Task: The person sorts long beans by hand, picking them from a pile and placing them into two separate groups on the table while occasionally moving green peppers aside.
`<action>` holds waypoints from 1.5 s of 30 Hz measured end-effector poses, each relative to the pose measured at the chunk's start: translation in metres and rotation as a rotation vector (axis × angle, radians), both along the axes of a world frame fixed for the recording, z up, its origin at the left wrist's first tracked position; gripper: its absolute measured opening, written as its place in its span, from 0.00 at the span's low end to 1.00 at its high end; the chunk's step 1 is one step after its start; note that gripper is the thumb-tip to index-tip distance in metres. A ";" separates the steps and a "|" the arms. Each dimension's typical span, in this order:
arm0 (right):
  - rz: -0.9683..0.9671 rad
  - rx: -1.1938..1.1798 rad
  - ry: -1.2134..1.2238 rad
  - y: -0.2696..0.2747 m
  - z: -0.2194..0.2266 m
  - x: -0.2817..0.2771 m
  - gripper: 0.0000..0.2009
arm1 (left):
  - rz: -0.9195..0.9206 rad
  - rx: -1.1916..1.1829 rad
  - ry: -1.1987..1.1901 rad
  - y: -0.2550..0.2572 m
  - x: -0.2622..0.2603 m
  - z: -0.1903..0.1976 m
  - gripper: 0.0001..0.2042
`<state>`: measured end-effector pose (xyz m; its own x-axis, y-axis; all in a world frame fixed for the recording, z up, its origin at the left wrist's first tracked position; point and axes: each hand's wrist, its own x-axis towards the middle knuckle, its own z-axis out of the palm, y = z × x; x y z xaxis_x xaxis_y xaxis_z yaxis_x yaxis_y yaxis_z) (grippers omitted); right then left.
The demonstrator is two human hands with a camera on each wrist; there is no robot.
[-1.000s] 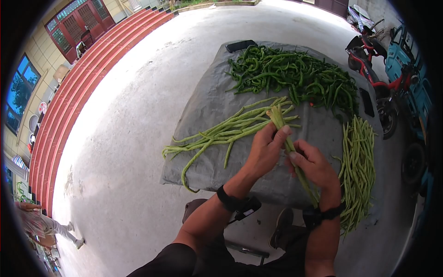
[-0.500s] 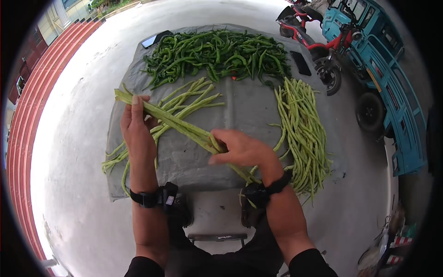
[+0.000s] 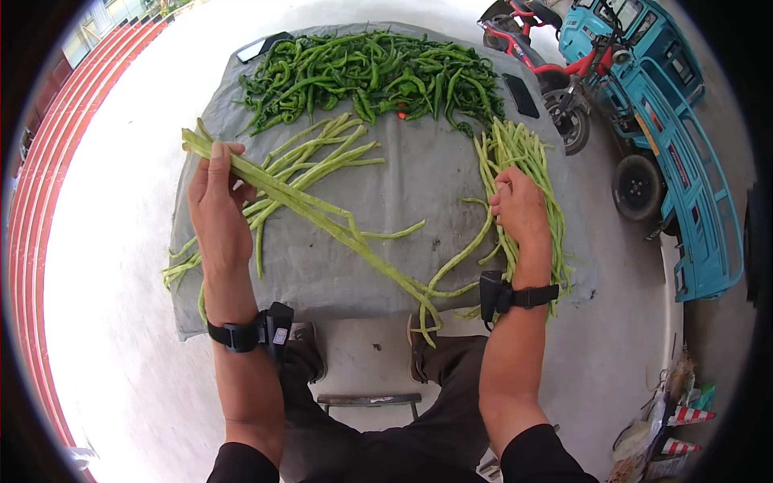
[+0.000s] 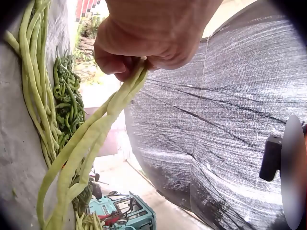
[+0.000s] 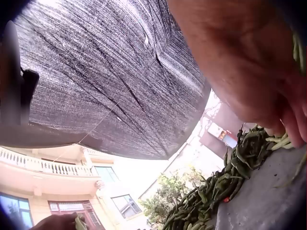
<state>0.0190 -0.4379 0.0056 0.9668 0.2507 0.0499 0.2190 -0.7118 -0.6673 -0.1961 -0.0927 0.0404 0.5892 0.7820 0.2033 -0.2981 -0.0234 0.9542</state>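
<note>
My left hand (image 3: 221, 197) pinches a small bunch of long green beans (image 3: 298, 199) near one end, thumb on top. The bunch slants down to the right across the grey sheet (image 3: 338, 278), its tips over the near edge. In the left wrist view those beans (image 4: 79, 158) hang from the fingertips. Over the pile of long beans (image 3: 535, 161) at the right is my right hand (image 3: 522, 208), its fingers loosely curled, with nothing seen between them. Looser long beans (image 3: 322, 165) lie beneath and beyond the left hand.
A heap of green chili peppers (image 3: 378, 76) covers the sheet's far side. One phone (image 3: 266, 46) lies at its left, another dark phone (image 3: 521, 95) at its right. A blue three-wheeled cart (image 3: 684, 177) stands to the right, and a stool (image 3: 369, 399) is between the legs.
The right hand has left the bunch and moved right, over the bean pile. The left hand, still holding the bunch, has moved left with it. The head view has turned to the right.
</note>
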 end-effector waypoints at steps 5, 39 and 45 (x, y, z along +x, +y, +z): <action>0.038 -0.142 0.297 0.007 0.009 -0.017 0.08 | -0.004 -0.012 0.027 0.000 0.001 -0.001 0.16; 0.555 0.367 0.418 0.001 -0.022 -0.001 0.16 | -0.087 0.013 0.013 0.004 0.002 -0.008 0.17; 0.762 0.214 0.619 0.011 -0.007 -0.012 0.14 | -0.060 -0.019 -0.004 -0.006 0.007 -0.004 0.18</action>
